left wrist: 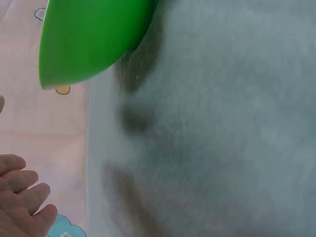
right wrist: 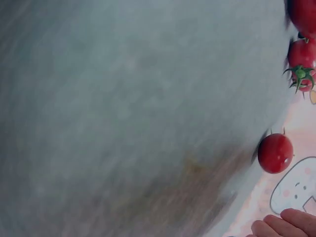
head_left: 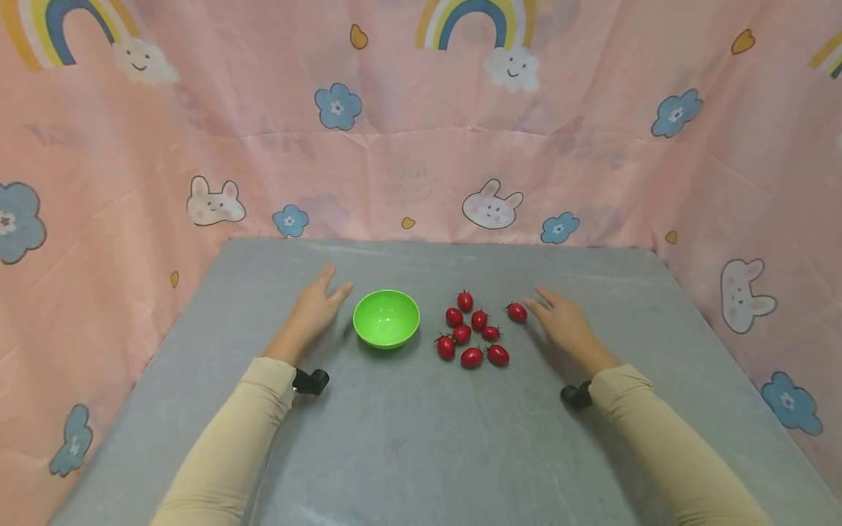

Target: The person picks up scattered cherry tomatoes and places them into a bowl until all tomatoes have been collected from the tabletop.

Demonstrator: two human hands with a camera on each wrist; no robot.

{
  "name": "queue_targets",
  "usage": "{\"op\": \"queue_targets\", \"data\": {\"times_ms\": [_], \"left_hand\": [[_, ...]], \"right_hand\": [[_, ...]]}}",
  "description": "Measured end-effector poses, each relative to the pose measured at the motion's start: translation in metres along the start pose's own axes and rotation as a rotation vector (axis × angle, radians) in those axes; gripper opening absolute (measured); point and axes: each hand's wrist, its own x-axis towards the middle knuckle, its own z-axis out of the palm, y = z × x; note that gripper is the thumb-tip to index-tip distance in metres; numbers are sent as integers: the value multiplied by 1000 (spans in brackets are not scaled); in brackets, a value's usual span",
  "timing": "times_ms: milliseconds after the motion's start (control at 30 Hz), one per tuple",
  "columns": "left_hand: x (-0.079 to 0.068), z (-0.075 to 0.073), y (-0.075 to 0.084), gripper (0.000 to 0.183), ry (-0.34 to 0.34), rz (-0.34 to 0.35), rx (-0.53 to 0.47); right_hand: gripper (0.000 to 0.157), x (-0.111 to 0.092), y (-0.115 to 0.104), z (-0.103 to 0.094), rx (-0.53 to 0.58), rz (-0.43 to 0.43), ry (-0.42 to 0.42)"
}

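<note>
Beside the green bowl (head_left: 387,337), the left hand (head_left: 312,310) is spread and empty; opposite, the right hand (head_left: 564,322), loosely extended, nothing held, hovers just beside the lone tomato (head_left: 517,313). Looks like the reach: next move probably calls for a gentle pinch.

A long, plain beige cloth sleeve (head_left: 230,438) covers the person's left arm, and a matching beige cloth sleeve (head_left: 671,446) the right, both lightly creased. Each ends near the wrist in a thick, bunched cuff (head_left: 268,374). A small, rounded black wrist device (head_left: 314,381) juts out beside the left cuff, and a similar black wrist device (head_left: 577,395) beside the right.
</note>
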Motion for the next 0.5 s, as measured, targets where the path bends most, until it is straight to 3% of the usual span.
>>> {"op": "queue_targets", "data": {"times_ms": [500], "left_hand": [[-8, 14, 1, 67, -2, -62, -143]], "right_hand": [[65, -2, -8, 2, 266, 129, -35]]}}
